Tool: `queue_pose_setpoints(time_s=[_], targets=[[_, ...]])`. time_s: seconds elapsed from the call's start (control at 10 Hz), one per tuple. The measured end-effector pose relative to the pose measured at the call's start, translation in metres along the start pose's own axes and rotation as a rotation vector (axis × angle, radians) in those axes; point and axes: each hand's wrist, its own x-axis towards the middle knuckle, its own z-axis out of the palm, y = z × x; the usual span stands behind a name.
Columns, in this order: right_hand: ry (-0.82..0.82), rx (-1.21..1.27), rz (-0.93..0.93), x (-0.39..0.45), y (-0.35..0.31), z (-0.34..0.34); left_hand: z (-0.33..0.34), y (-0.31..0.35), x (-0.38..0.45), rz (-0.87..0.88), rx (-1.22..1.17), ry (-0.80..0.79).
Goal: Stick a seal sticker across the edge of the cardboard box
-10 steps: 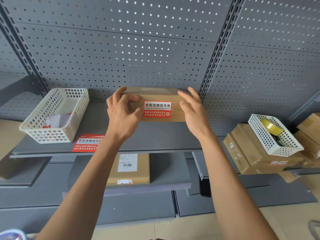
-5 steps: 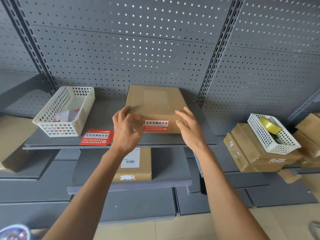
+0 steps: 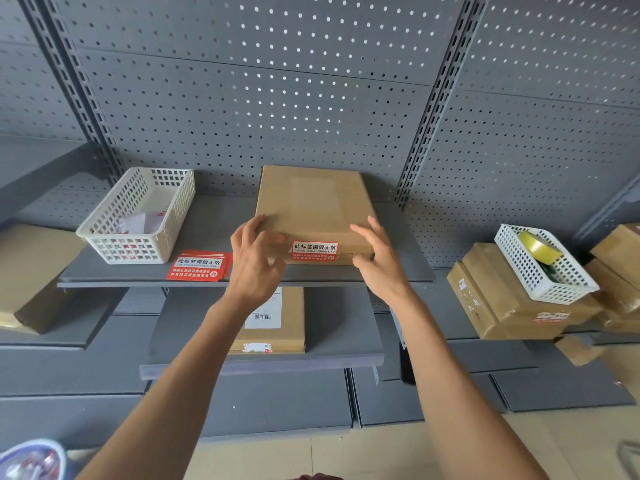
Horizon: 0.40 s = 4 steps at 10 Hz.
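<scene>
A flat brown cardboard box [image 3: 313, 206] lies on the grey shelf [image 3: 214, 223], its long side running back toward the pegboard. A red and white seal sticker [image 3: 314, 251] is folded over its near edge, part on the top and part on the front face. My left hand [image 3: 254, 261] is at the box's near left corner, with its fingertips and thumb touching the top. At the near right corner is my right hand [image 3: 379, 265], fingers spread over the top and thumb against the front face. Neither hand holds anything else.
A stack of red seal stickers [image 3: 199, 266] lies left of the box, beside a white basket [image 3: 138, 216]. At the right, another white basket [image 3: 540, 268] with a yellow tape roll [image 3: 538, 249] rests on stacked cartons [image 3: 502, 306]. A labelled box [image 3: 277, 320] lies on the lower shelf.
The view has dropped, so the box's top now shows. My hands have moved from the box's front face to its near corners; the sticker has stayed in place.
</scene>
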Motion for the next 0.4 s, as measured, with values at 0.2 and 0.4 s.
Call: queue_pose_setpoints(time_s=[0.2,0.4], targets=[[-0.059,-0.026,-0.012,-0.001,0.002,-0.005,-0.004,0.002,0.005,-0.003,0.029,-0.002],[-0.088,-0.060,0.006,-0.007,-0.015,-0.032,-0.018,0.010,0.019,-0.096,0.067,-0.042]])
